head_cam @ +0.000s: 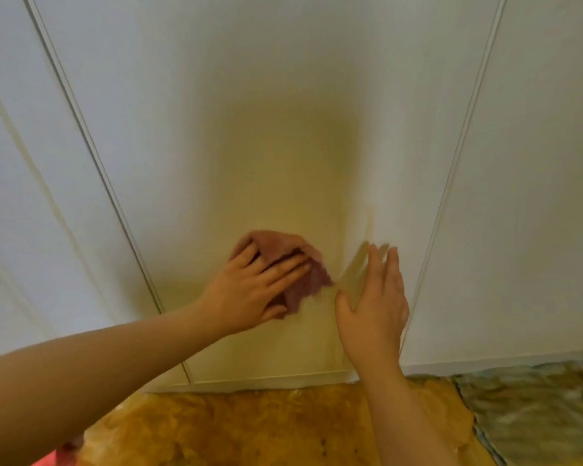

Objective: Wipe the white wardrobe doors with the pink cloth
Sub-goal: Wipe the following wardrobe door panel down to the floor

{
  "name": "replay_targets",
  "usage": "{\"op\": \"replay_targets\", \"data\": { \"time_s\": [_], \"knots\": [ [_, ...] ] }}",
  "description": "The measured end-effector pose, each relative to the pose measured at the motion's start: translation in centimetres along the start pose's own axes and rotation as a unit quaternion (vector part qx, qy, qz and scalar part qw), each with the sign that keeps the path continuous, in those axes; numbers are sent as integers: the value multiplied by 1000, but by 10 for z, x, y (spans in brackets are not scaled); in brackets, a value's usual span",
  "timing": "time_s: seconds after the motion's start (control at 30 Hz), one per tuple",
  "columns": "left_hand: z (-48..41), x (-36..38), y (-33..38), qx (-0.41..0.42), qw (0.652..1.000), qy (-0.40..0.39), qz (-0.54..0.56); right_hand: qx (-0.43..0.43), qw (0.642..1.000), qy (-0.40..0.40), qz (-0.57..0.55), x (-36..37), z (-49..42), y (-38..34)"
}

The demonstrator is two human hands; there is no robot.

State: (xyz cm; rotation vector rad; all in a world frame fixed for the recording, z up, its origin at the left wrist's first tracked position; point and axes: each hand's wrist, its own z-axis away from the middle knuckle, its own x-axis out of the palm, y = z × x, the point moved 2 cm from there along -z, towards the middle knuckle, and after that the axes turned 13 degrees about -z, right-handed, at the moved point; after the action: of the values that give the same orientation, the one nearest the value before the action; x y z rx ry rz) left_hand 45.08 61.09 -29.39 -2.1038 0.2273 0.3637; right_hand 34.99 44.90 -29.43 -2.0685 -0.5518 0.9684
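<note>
The white wardrobe doors [283, 112] fill the view, with vertical seams on the left and right of the middle door. My left hand [249, 290] presses the crumpled pink cloth [303, 277] flat against the lower part of the middle door, fingers spread and straight over it. Just to the right of the cloth, my right hand [374, 304] rests on the same door with straight fingers and holds nothing. Its reflection shows in the glossy door surface.
Below the doors lies a rumpled yellow-brown blanket [249, 428]. A grey-green patterned cover [532, 408] lies at the lower right. Something red [53, 460] shows at the bottom left corner. The door seam [428, 264] runs right beside my right hand.
</note>
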Motion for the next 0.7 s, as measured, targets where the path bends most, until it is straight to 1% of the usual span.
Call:
{"op": "replay_targets", "data": {
  "time_s": [0.03, 0.07, 0.2, 0.23, 0.27, 0.3, 0.33, 0.37, 0.4, 0.43, 0.47, 0.5, 0.53, 0.57, 0.63, 0.67, 0.7],
  "knots": [
    [-1, -3, -3, 5, 1000, -2, -3, -6, 1000, -10, 2, -4, -3, -1],
    [-9, -7, -14, -10, 1000, 11, -11, -6, 1000, -11, -1, -8, -6, -3],
    [-56, -28, -68, -160, 986, 25, -44, 0, 999, 8, -32, -18, -14, -15],
    [-60, -29, -68, -185, 982, 27, -38, 0, 999, 8, -36, -19, -15, -19],
    [-58, -28, -61, -180, 983, 22, -25, 0, 999, 7, -37, -20, -15, -22],
    [-50, -25, -47, -139, 990, 8, -15, 2, 999, 5, -36, -21, -14, -25],
    [-36, -20, -30, -67, 998, 1, -14, 3, 999, 1, -33, -23, -12, -27],
    [-24, -16, -17, 26, 999, -10, -17, 4, 1000, -2, -28, -28, -11, -29],
    [-10, -11, -14, 113, 993, -28, -20, 7, 1000, -8, -23, -29, -9, -29],
    [-8, -9, -20, 174, 984, -31, -36, 7, 1000, -9, -15, -34, -7, -30],
    [-13, -9, -33, 204, 977, -19, -58, 3, 1000, -9, -8, -37, -5, -30],
    [-25, -11, -47, 200, 976, 8, -83, 0, 1000, -8, -4, -41, -3, -29],
    [-41, -16, -65, 166, 981, 16, -98, 1, 1000, -4, -7, -44, -1, -28],
    [-59, -23, -84, 105, 989, 18, -106, 2, 1000, 4, -16, -46, 1, -27],
    [-88, -39, -106, -49, 994, 30, -95, 6, 999, 25, -34, -50, 2, -26],
    [-91, -41, -103, -101, 990, 44, -82, 12, 999, 32, -41, -51, 2, -25],
    [-88, -41, -93, -121, 989, 48, -71, 17, 998, 39, -49, -53, 3, -27]
  ]
}}
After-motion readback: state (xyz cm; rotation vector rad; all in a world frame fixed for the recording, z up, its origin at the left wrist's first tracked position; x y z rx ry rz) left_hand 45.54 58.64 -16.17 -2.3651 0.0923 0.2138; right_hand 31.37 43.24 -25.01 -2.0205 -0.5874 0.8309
